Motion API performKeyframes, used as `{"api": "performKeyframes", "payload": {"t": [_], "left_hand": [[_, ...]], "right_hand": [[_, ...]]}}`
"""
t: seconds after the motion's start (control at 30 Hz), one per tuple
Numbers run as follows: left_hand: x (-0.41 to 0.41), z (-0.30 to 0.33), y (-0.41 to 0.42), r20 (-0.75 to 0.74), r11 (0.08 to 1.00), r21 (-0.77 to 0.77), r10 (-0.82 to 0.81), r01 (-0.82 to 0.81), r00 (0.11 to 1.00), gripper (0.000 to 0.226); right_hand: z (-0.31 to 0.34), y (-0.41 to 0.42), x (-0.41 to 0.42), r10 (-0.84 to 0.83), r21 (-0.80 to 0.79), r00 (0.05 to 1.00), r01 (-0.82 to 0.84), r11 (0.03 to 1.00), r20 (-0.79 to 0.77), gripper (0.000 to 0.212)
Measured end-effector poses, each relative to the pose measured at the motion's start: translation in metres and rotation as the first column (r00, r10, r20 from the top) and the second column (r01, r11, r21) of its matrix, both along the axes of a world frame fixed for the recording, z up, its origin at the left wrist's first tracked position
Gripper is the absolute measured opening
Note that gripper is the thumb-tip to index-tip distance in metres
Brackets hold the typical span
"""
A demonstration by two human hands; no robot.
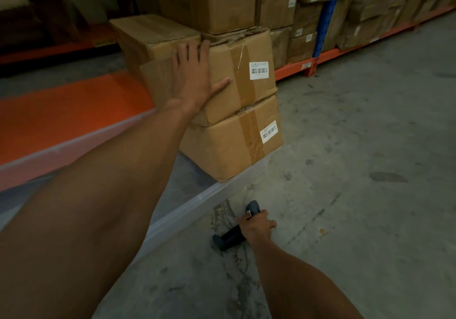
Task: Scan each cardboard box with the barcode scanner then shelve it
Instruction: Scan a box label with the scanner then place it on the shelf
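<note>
My left hand [193, 76] lies flat, fingers spread, on the near face of a taped cardboard box [244, 81] with a white barcode label [259, 70]. That box rests on a lower labelled box [229, 145], and both stand on a low grey platform [182, 210]. A third box [153, 34] sits behind and to the left of them. Down near the concrete floor, my right hand [256, 225] grips the dark barcode scanner [229, 238] by its handle, its head pointing away from me.
A larger box [207, 0] stands on top of the stack behind. Orange shelf beams [345, 54] and a blue upright [325, 15] carry many stacked boxes at right. An orange strip [61, 111] runs at left. Bare concrete floor [370, 170] spreads to the right.
</note>
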State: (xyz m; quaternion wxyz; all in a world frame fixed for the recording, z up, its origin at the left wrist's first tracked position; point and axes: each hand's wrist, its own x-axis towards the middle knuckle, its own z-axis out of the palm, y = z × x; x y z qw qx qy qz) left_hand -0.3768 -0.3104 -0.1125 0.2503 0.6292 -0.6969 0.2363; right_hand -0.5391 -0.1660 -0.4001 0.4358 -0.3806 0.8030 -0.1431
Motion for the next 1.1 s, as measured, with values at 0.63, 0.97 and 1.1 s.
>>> {"api": "performKeyframes", "payload": {"t": [0.63,0.97,1.1], "left_hand": [[-0.002,-0.001,-0.004,-0.047,1.000,0.007,-0.006,0.006,0.999,0.094],[-0.001,0.006,0.005,-0.018,0.998,0.053,0.019,-0.018,1.000,0.094],[0.001,0.006,0.004,-0.020,0.998,0.059,-0.004,0.005,1.000,0.094]], "right_hand": [[0.027,-0.004,-0.035,-0.097,-0.258,0.978,0.144,0.955,0.187,0.054],[0.134,-0.032,-0.059,-0.157,-0.501,0.820,0.475,0.724,0.550,0.055],[0.201,-0.049,-0.064,0.009,-0.524,0.707,0.515,0.678,0.707,0.047]]}}
